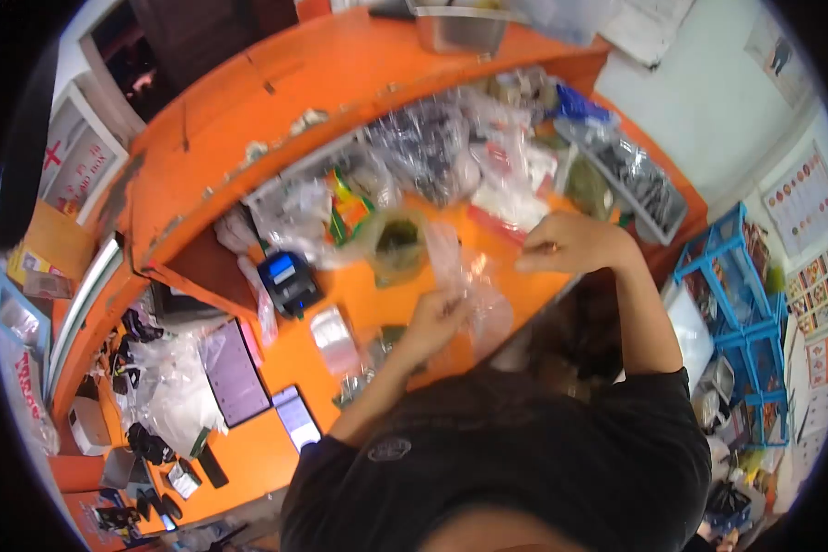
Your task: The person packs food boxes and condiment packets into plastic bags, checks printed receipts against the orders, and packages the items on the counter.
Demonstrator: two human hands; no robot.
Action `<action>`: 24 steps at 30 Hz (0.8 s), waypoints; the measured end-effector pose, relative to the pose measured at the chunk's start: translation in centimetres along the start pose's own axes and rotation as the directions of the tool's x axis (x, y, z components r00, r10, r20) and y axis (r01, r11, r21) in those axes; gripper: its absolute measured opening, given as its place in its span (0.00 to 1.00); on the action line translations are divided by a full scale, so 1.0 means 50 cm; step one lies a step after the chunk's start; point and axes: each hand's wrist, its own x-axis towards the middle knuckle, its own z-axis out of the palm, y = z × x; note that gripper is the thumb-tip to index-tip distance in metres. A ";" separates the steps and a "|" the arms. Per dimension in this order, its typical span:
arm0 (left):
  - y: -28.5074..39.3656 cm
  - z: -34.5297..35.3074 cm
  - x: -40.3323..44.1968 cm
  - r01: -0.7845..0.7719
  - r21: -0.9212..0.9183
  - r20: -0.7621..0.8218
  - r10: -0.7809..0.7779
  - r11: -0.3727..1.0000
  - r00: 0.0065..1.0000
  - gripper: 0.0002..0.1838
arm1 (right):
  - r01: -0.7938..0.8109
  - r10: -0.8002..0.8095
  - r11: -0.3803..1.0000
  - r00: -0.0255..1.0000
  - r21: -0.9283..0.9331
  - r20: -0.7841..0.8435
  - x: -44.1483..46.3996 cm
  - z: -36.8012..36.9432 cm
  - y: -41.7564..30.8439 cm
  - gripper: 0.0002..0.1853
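Note:
My left hand (437,317) is closed with its fingertips on a clear plastic bag (486,308), which hangs loosely over the orange counter (396,304). To the right and higher, my right hand (566,244) has its fingers curled inward; whether they pinch something is too blurred to make out. A clear round container or bag with dark green contents (398,247) stands just beyond my left hand. Behind my right hand lies a white packet with a red edge (515,207). A small stack of clear packets (334,340) lies left of my left forearm.
A card terminal (290,281), a tablet (235,373) and a phone (296,419) lie on the left. Heaped plastic bags (423,147) fill the shelf under the raised orange ledge (340,78). A grey tray (626,175) and blue racks (741,322) are to the right.

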 end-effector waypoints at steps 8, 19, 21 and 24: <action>-0.005 0.079 0.007 -0.095 -0.129 0.256 0.126 0.987 0.958 0.07 | 0.175 0.373 0.371 0.871 0.912 -0.319 0.002 0.352 -0.053 0.10; 0.013 -0.064 -0.018 -0.326 0.556 0.028 0.375 0.765 0.927 0.16 | -0.499 0.645 0.695 0.113 0.518 -0.756 -0.229 0.418 -0.012 0.18; 0.015 -0.056 -0.026 -0.307 0.559 -0.044 0.397 0.771 0.917 0.17 | -0.486 0.666 0.656 0.014 0.577 -0.746 -0.234 0.425 -0.030 0.17; -0.006 -0.041 -0.029 -0.295 0.503 -0.159 0.423 0.812 0.892 0.19 | -0.420 0.645 0.667 -0.090 0.616 -0.759 -0.240 0.436 -0.033 0.12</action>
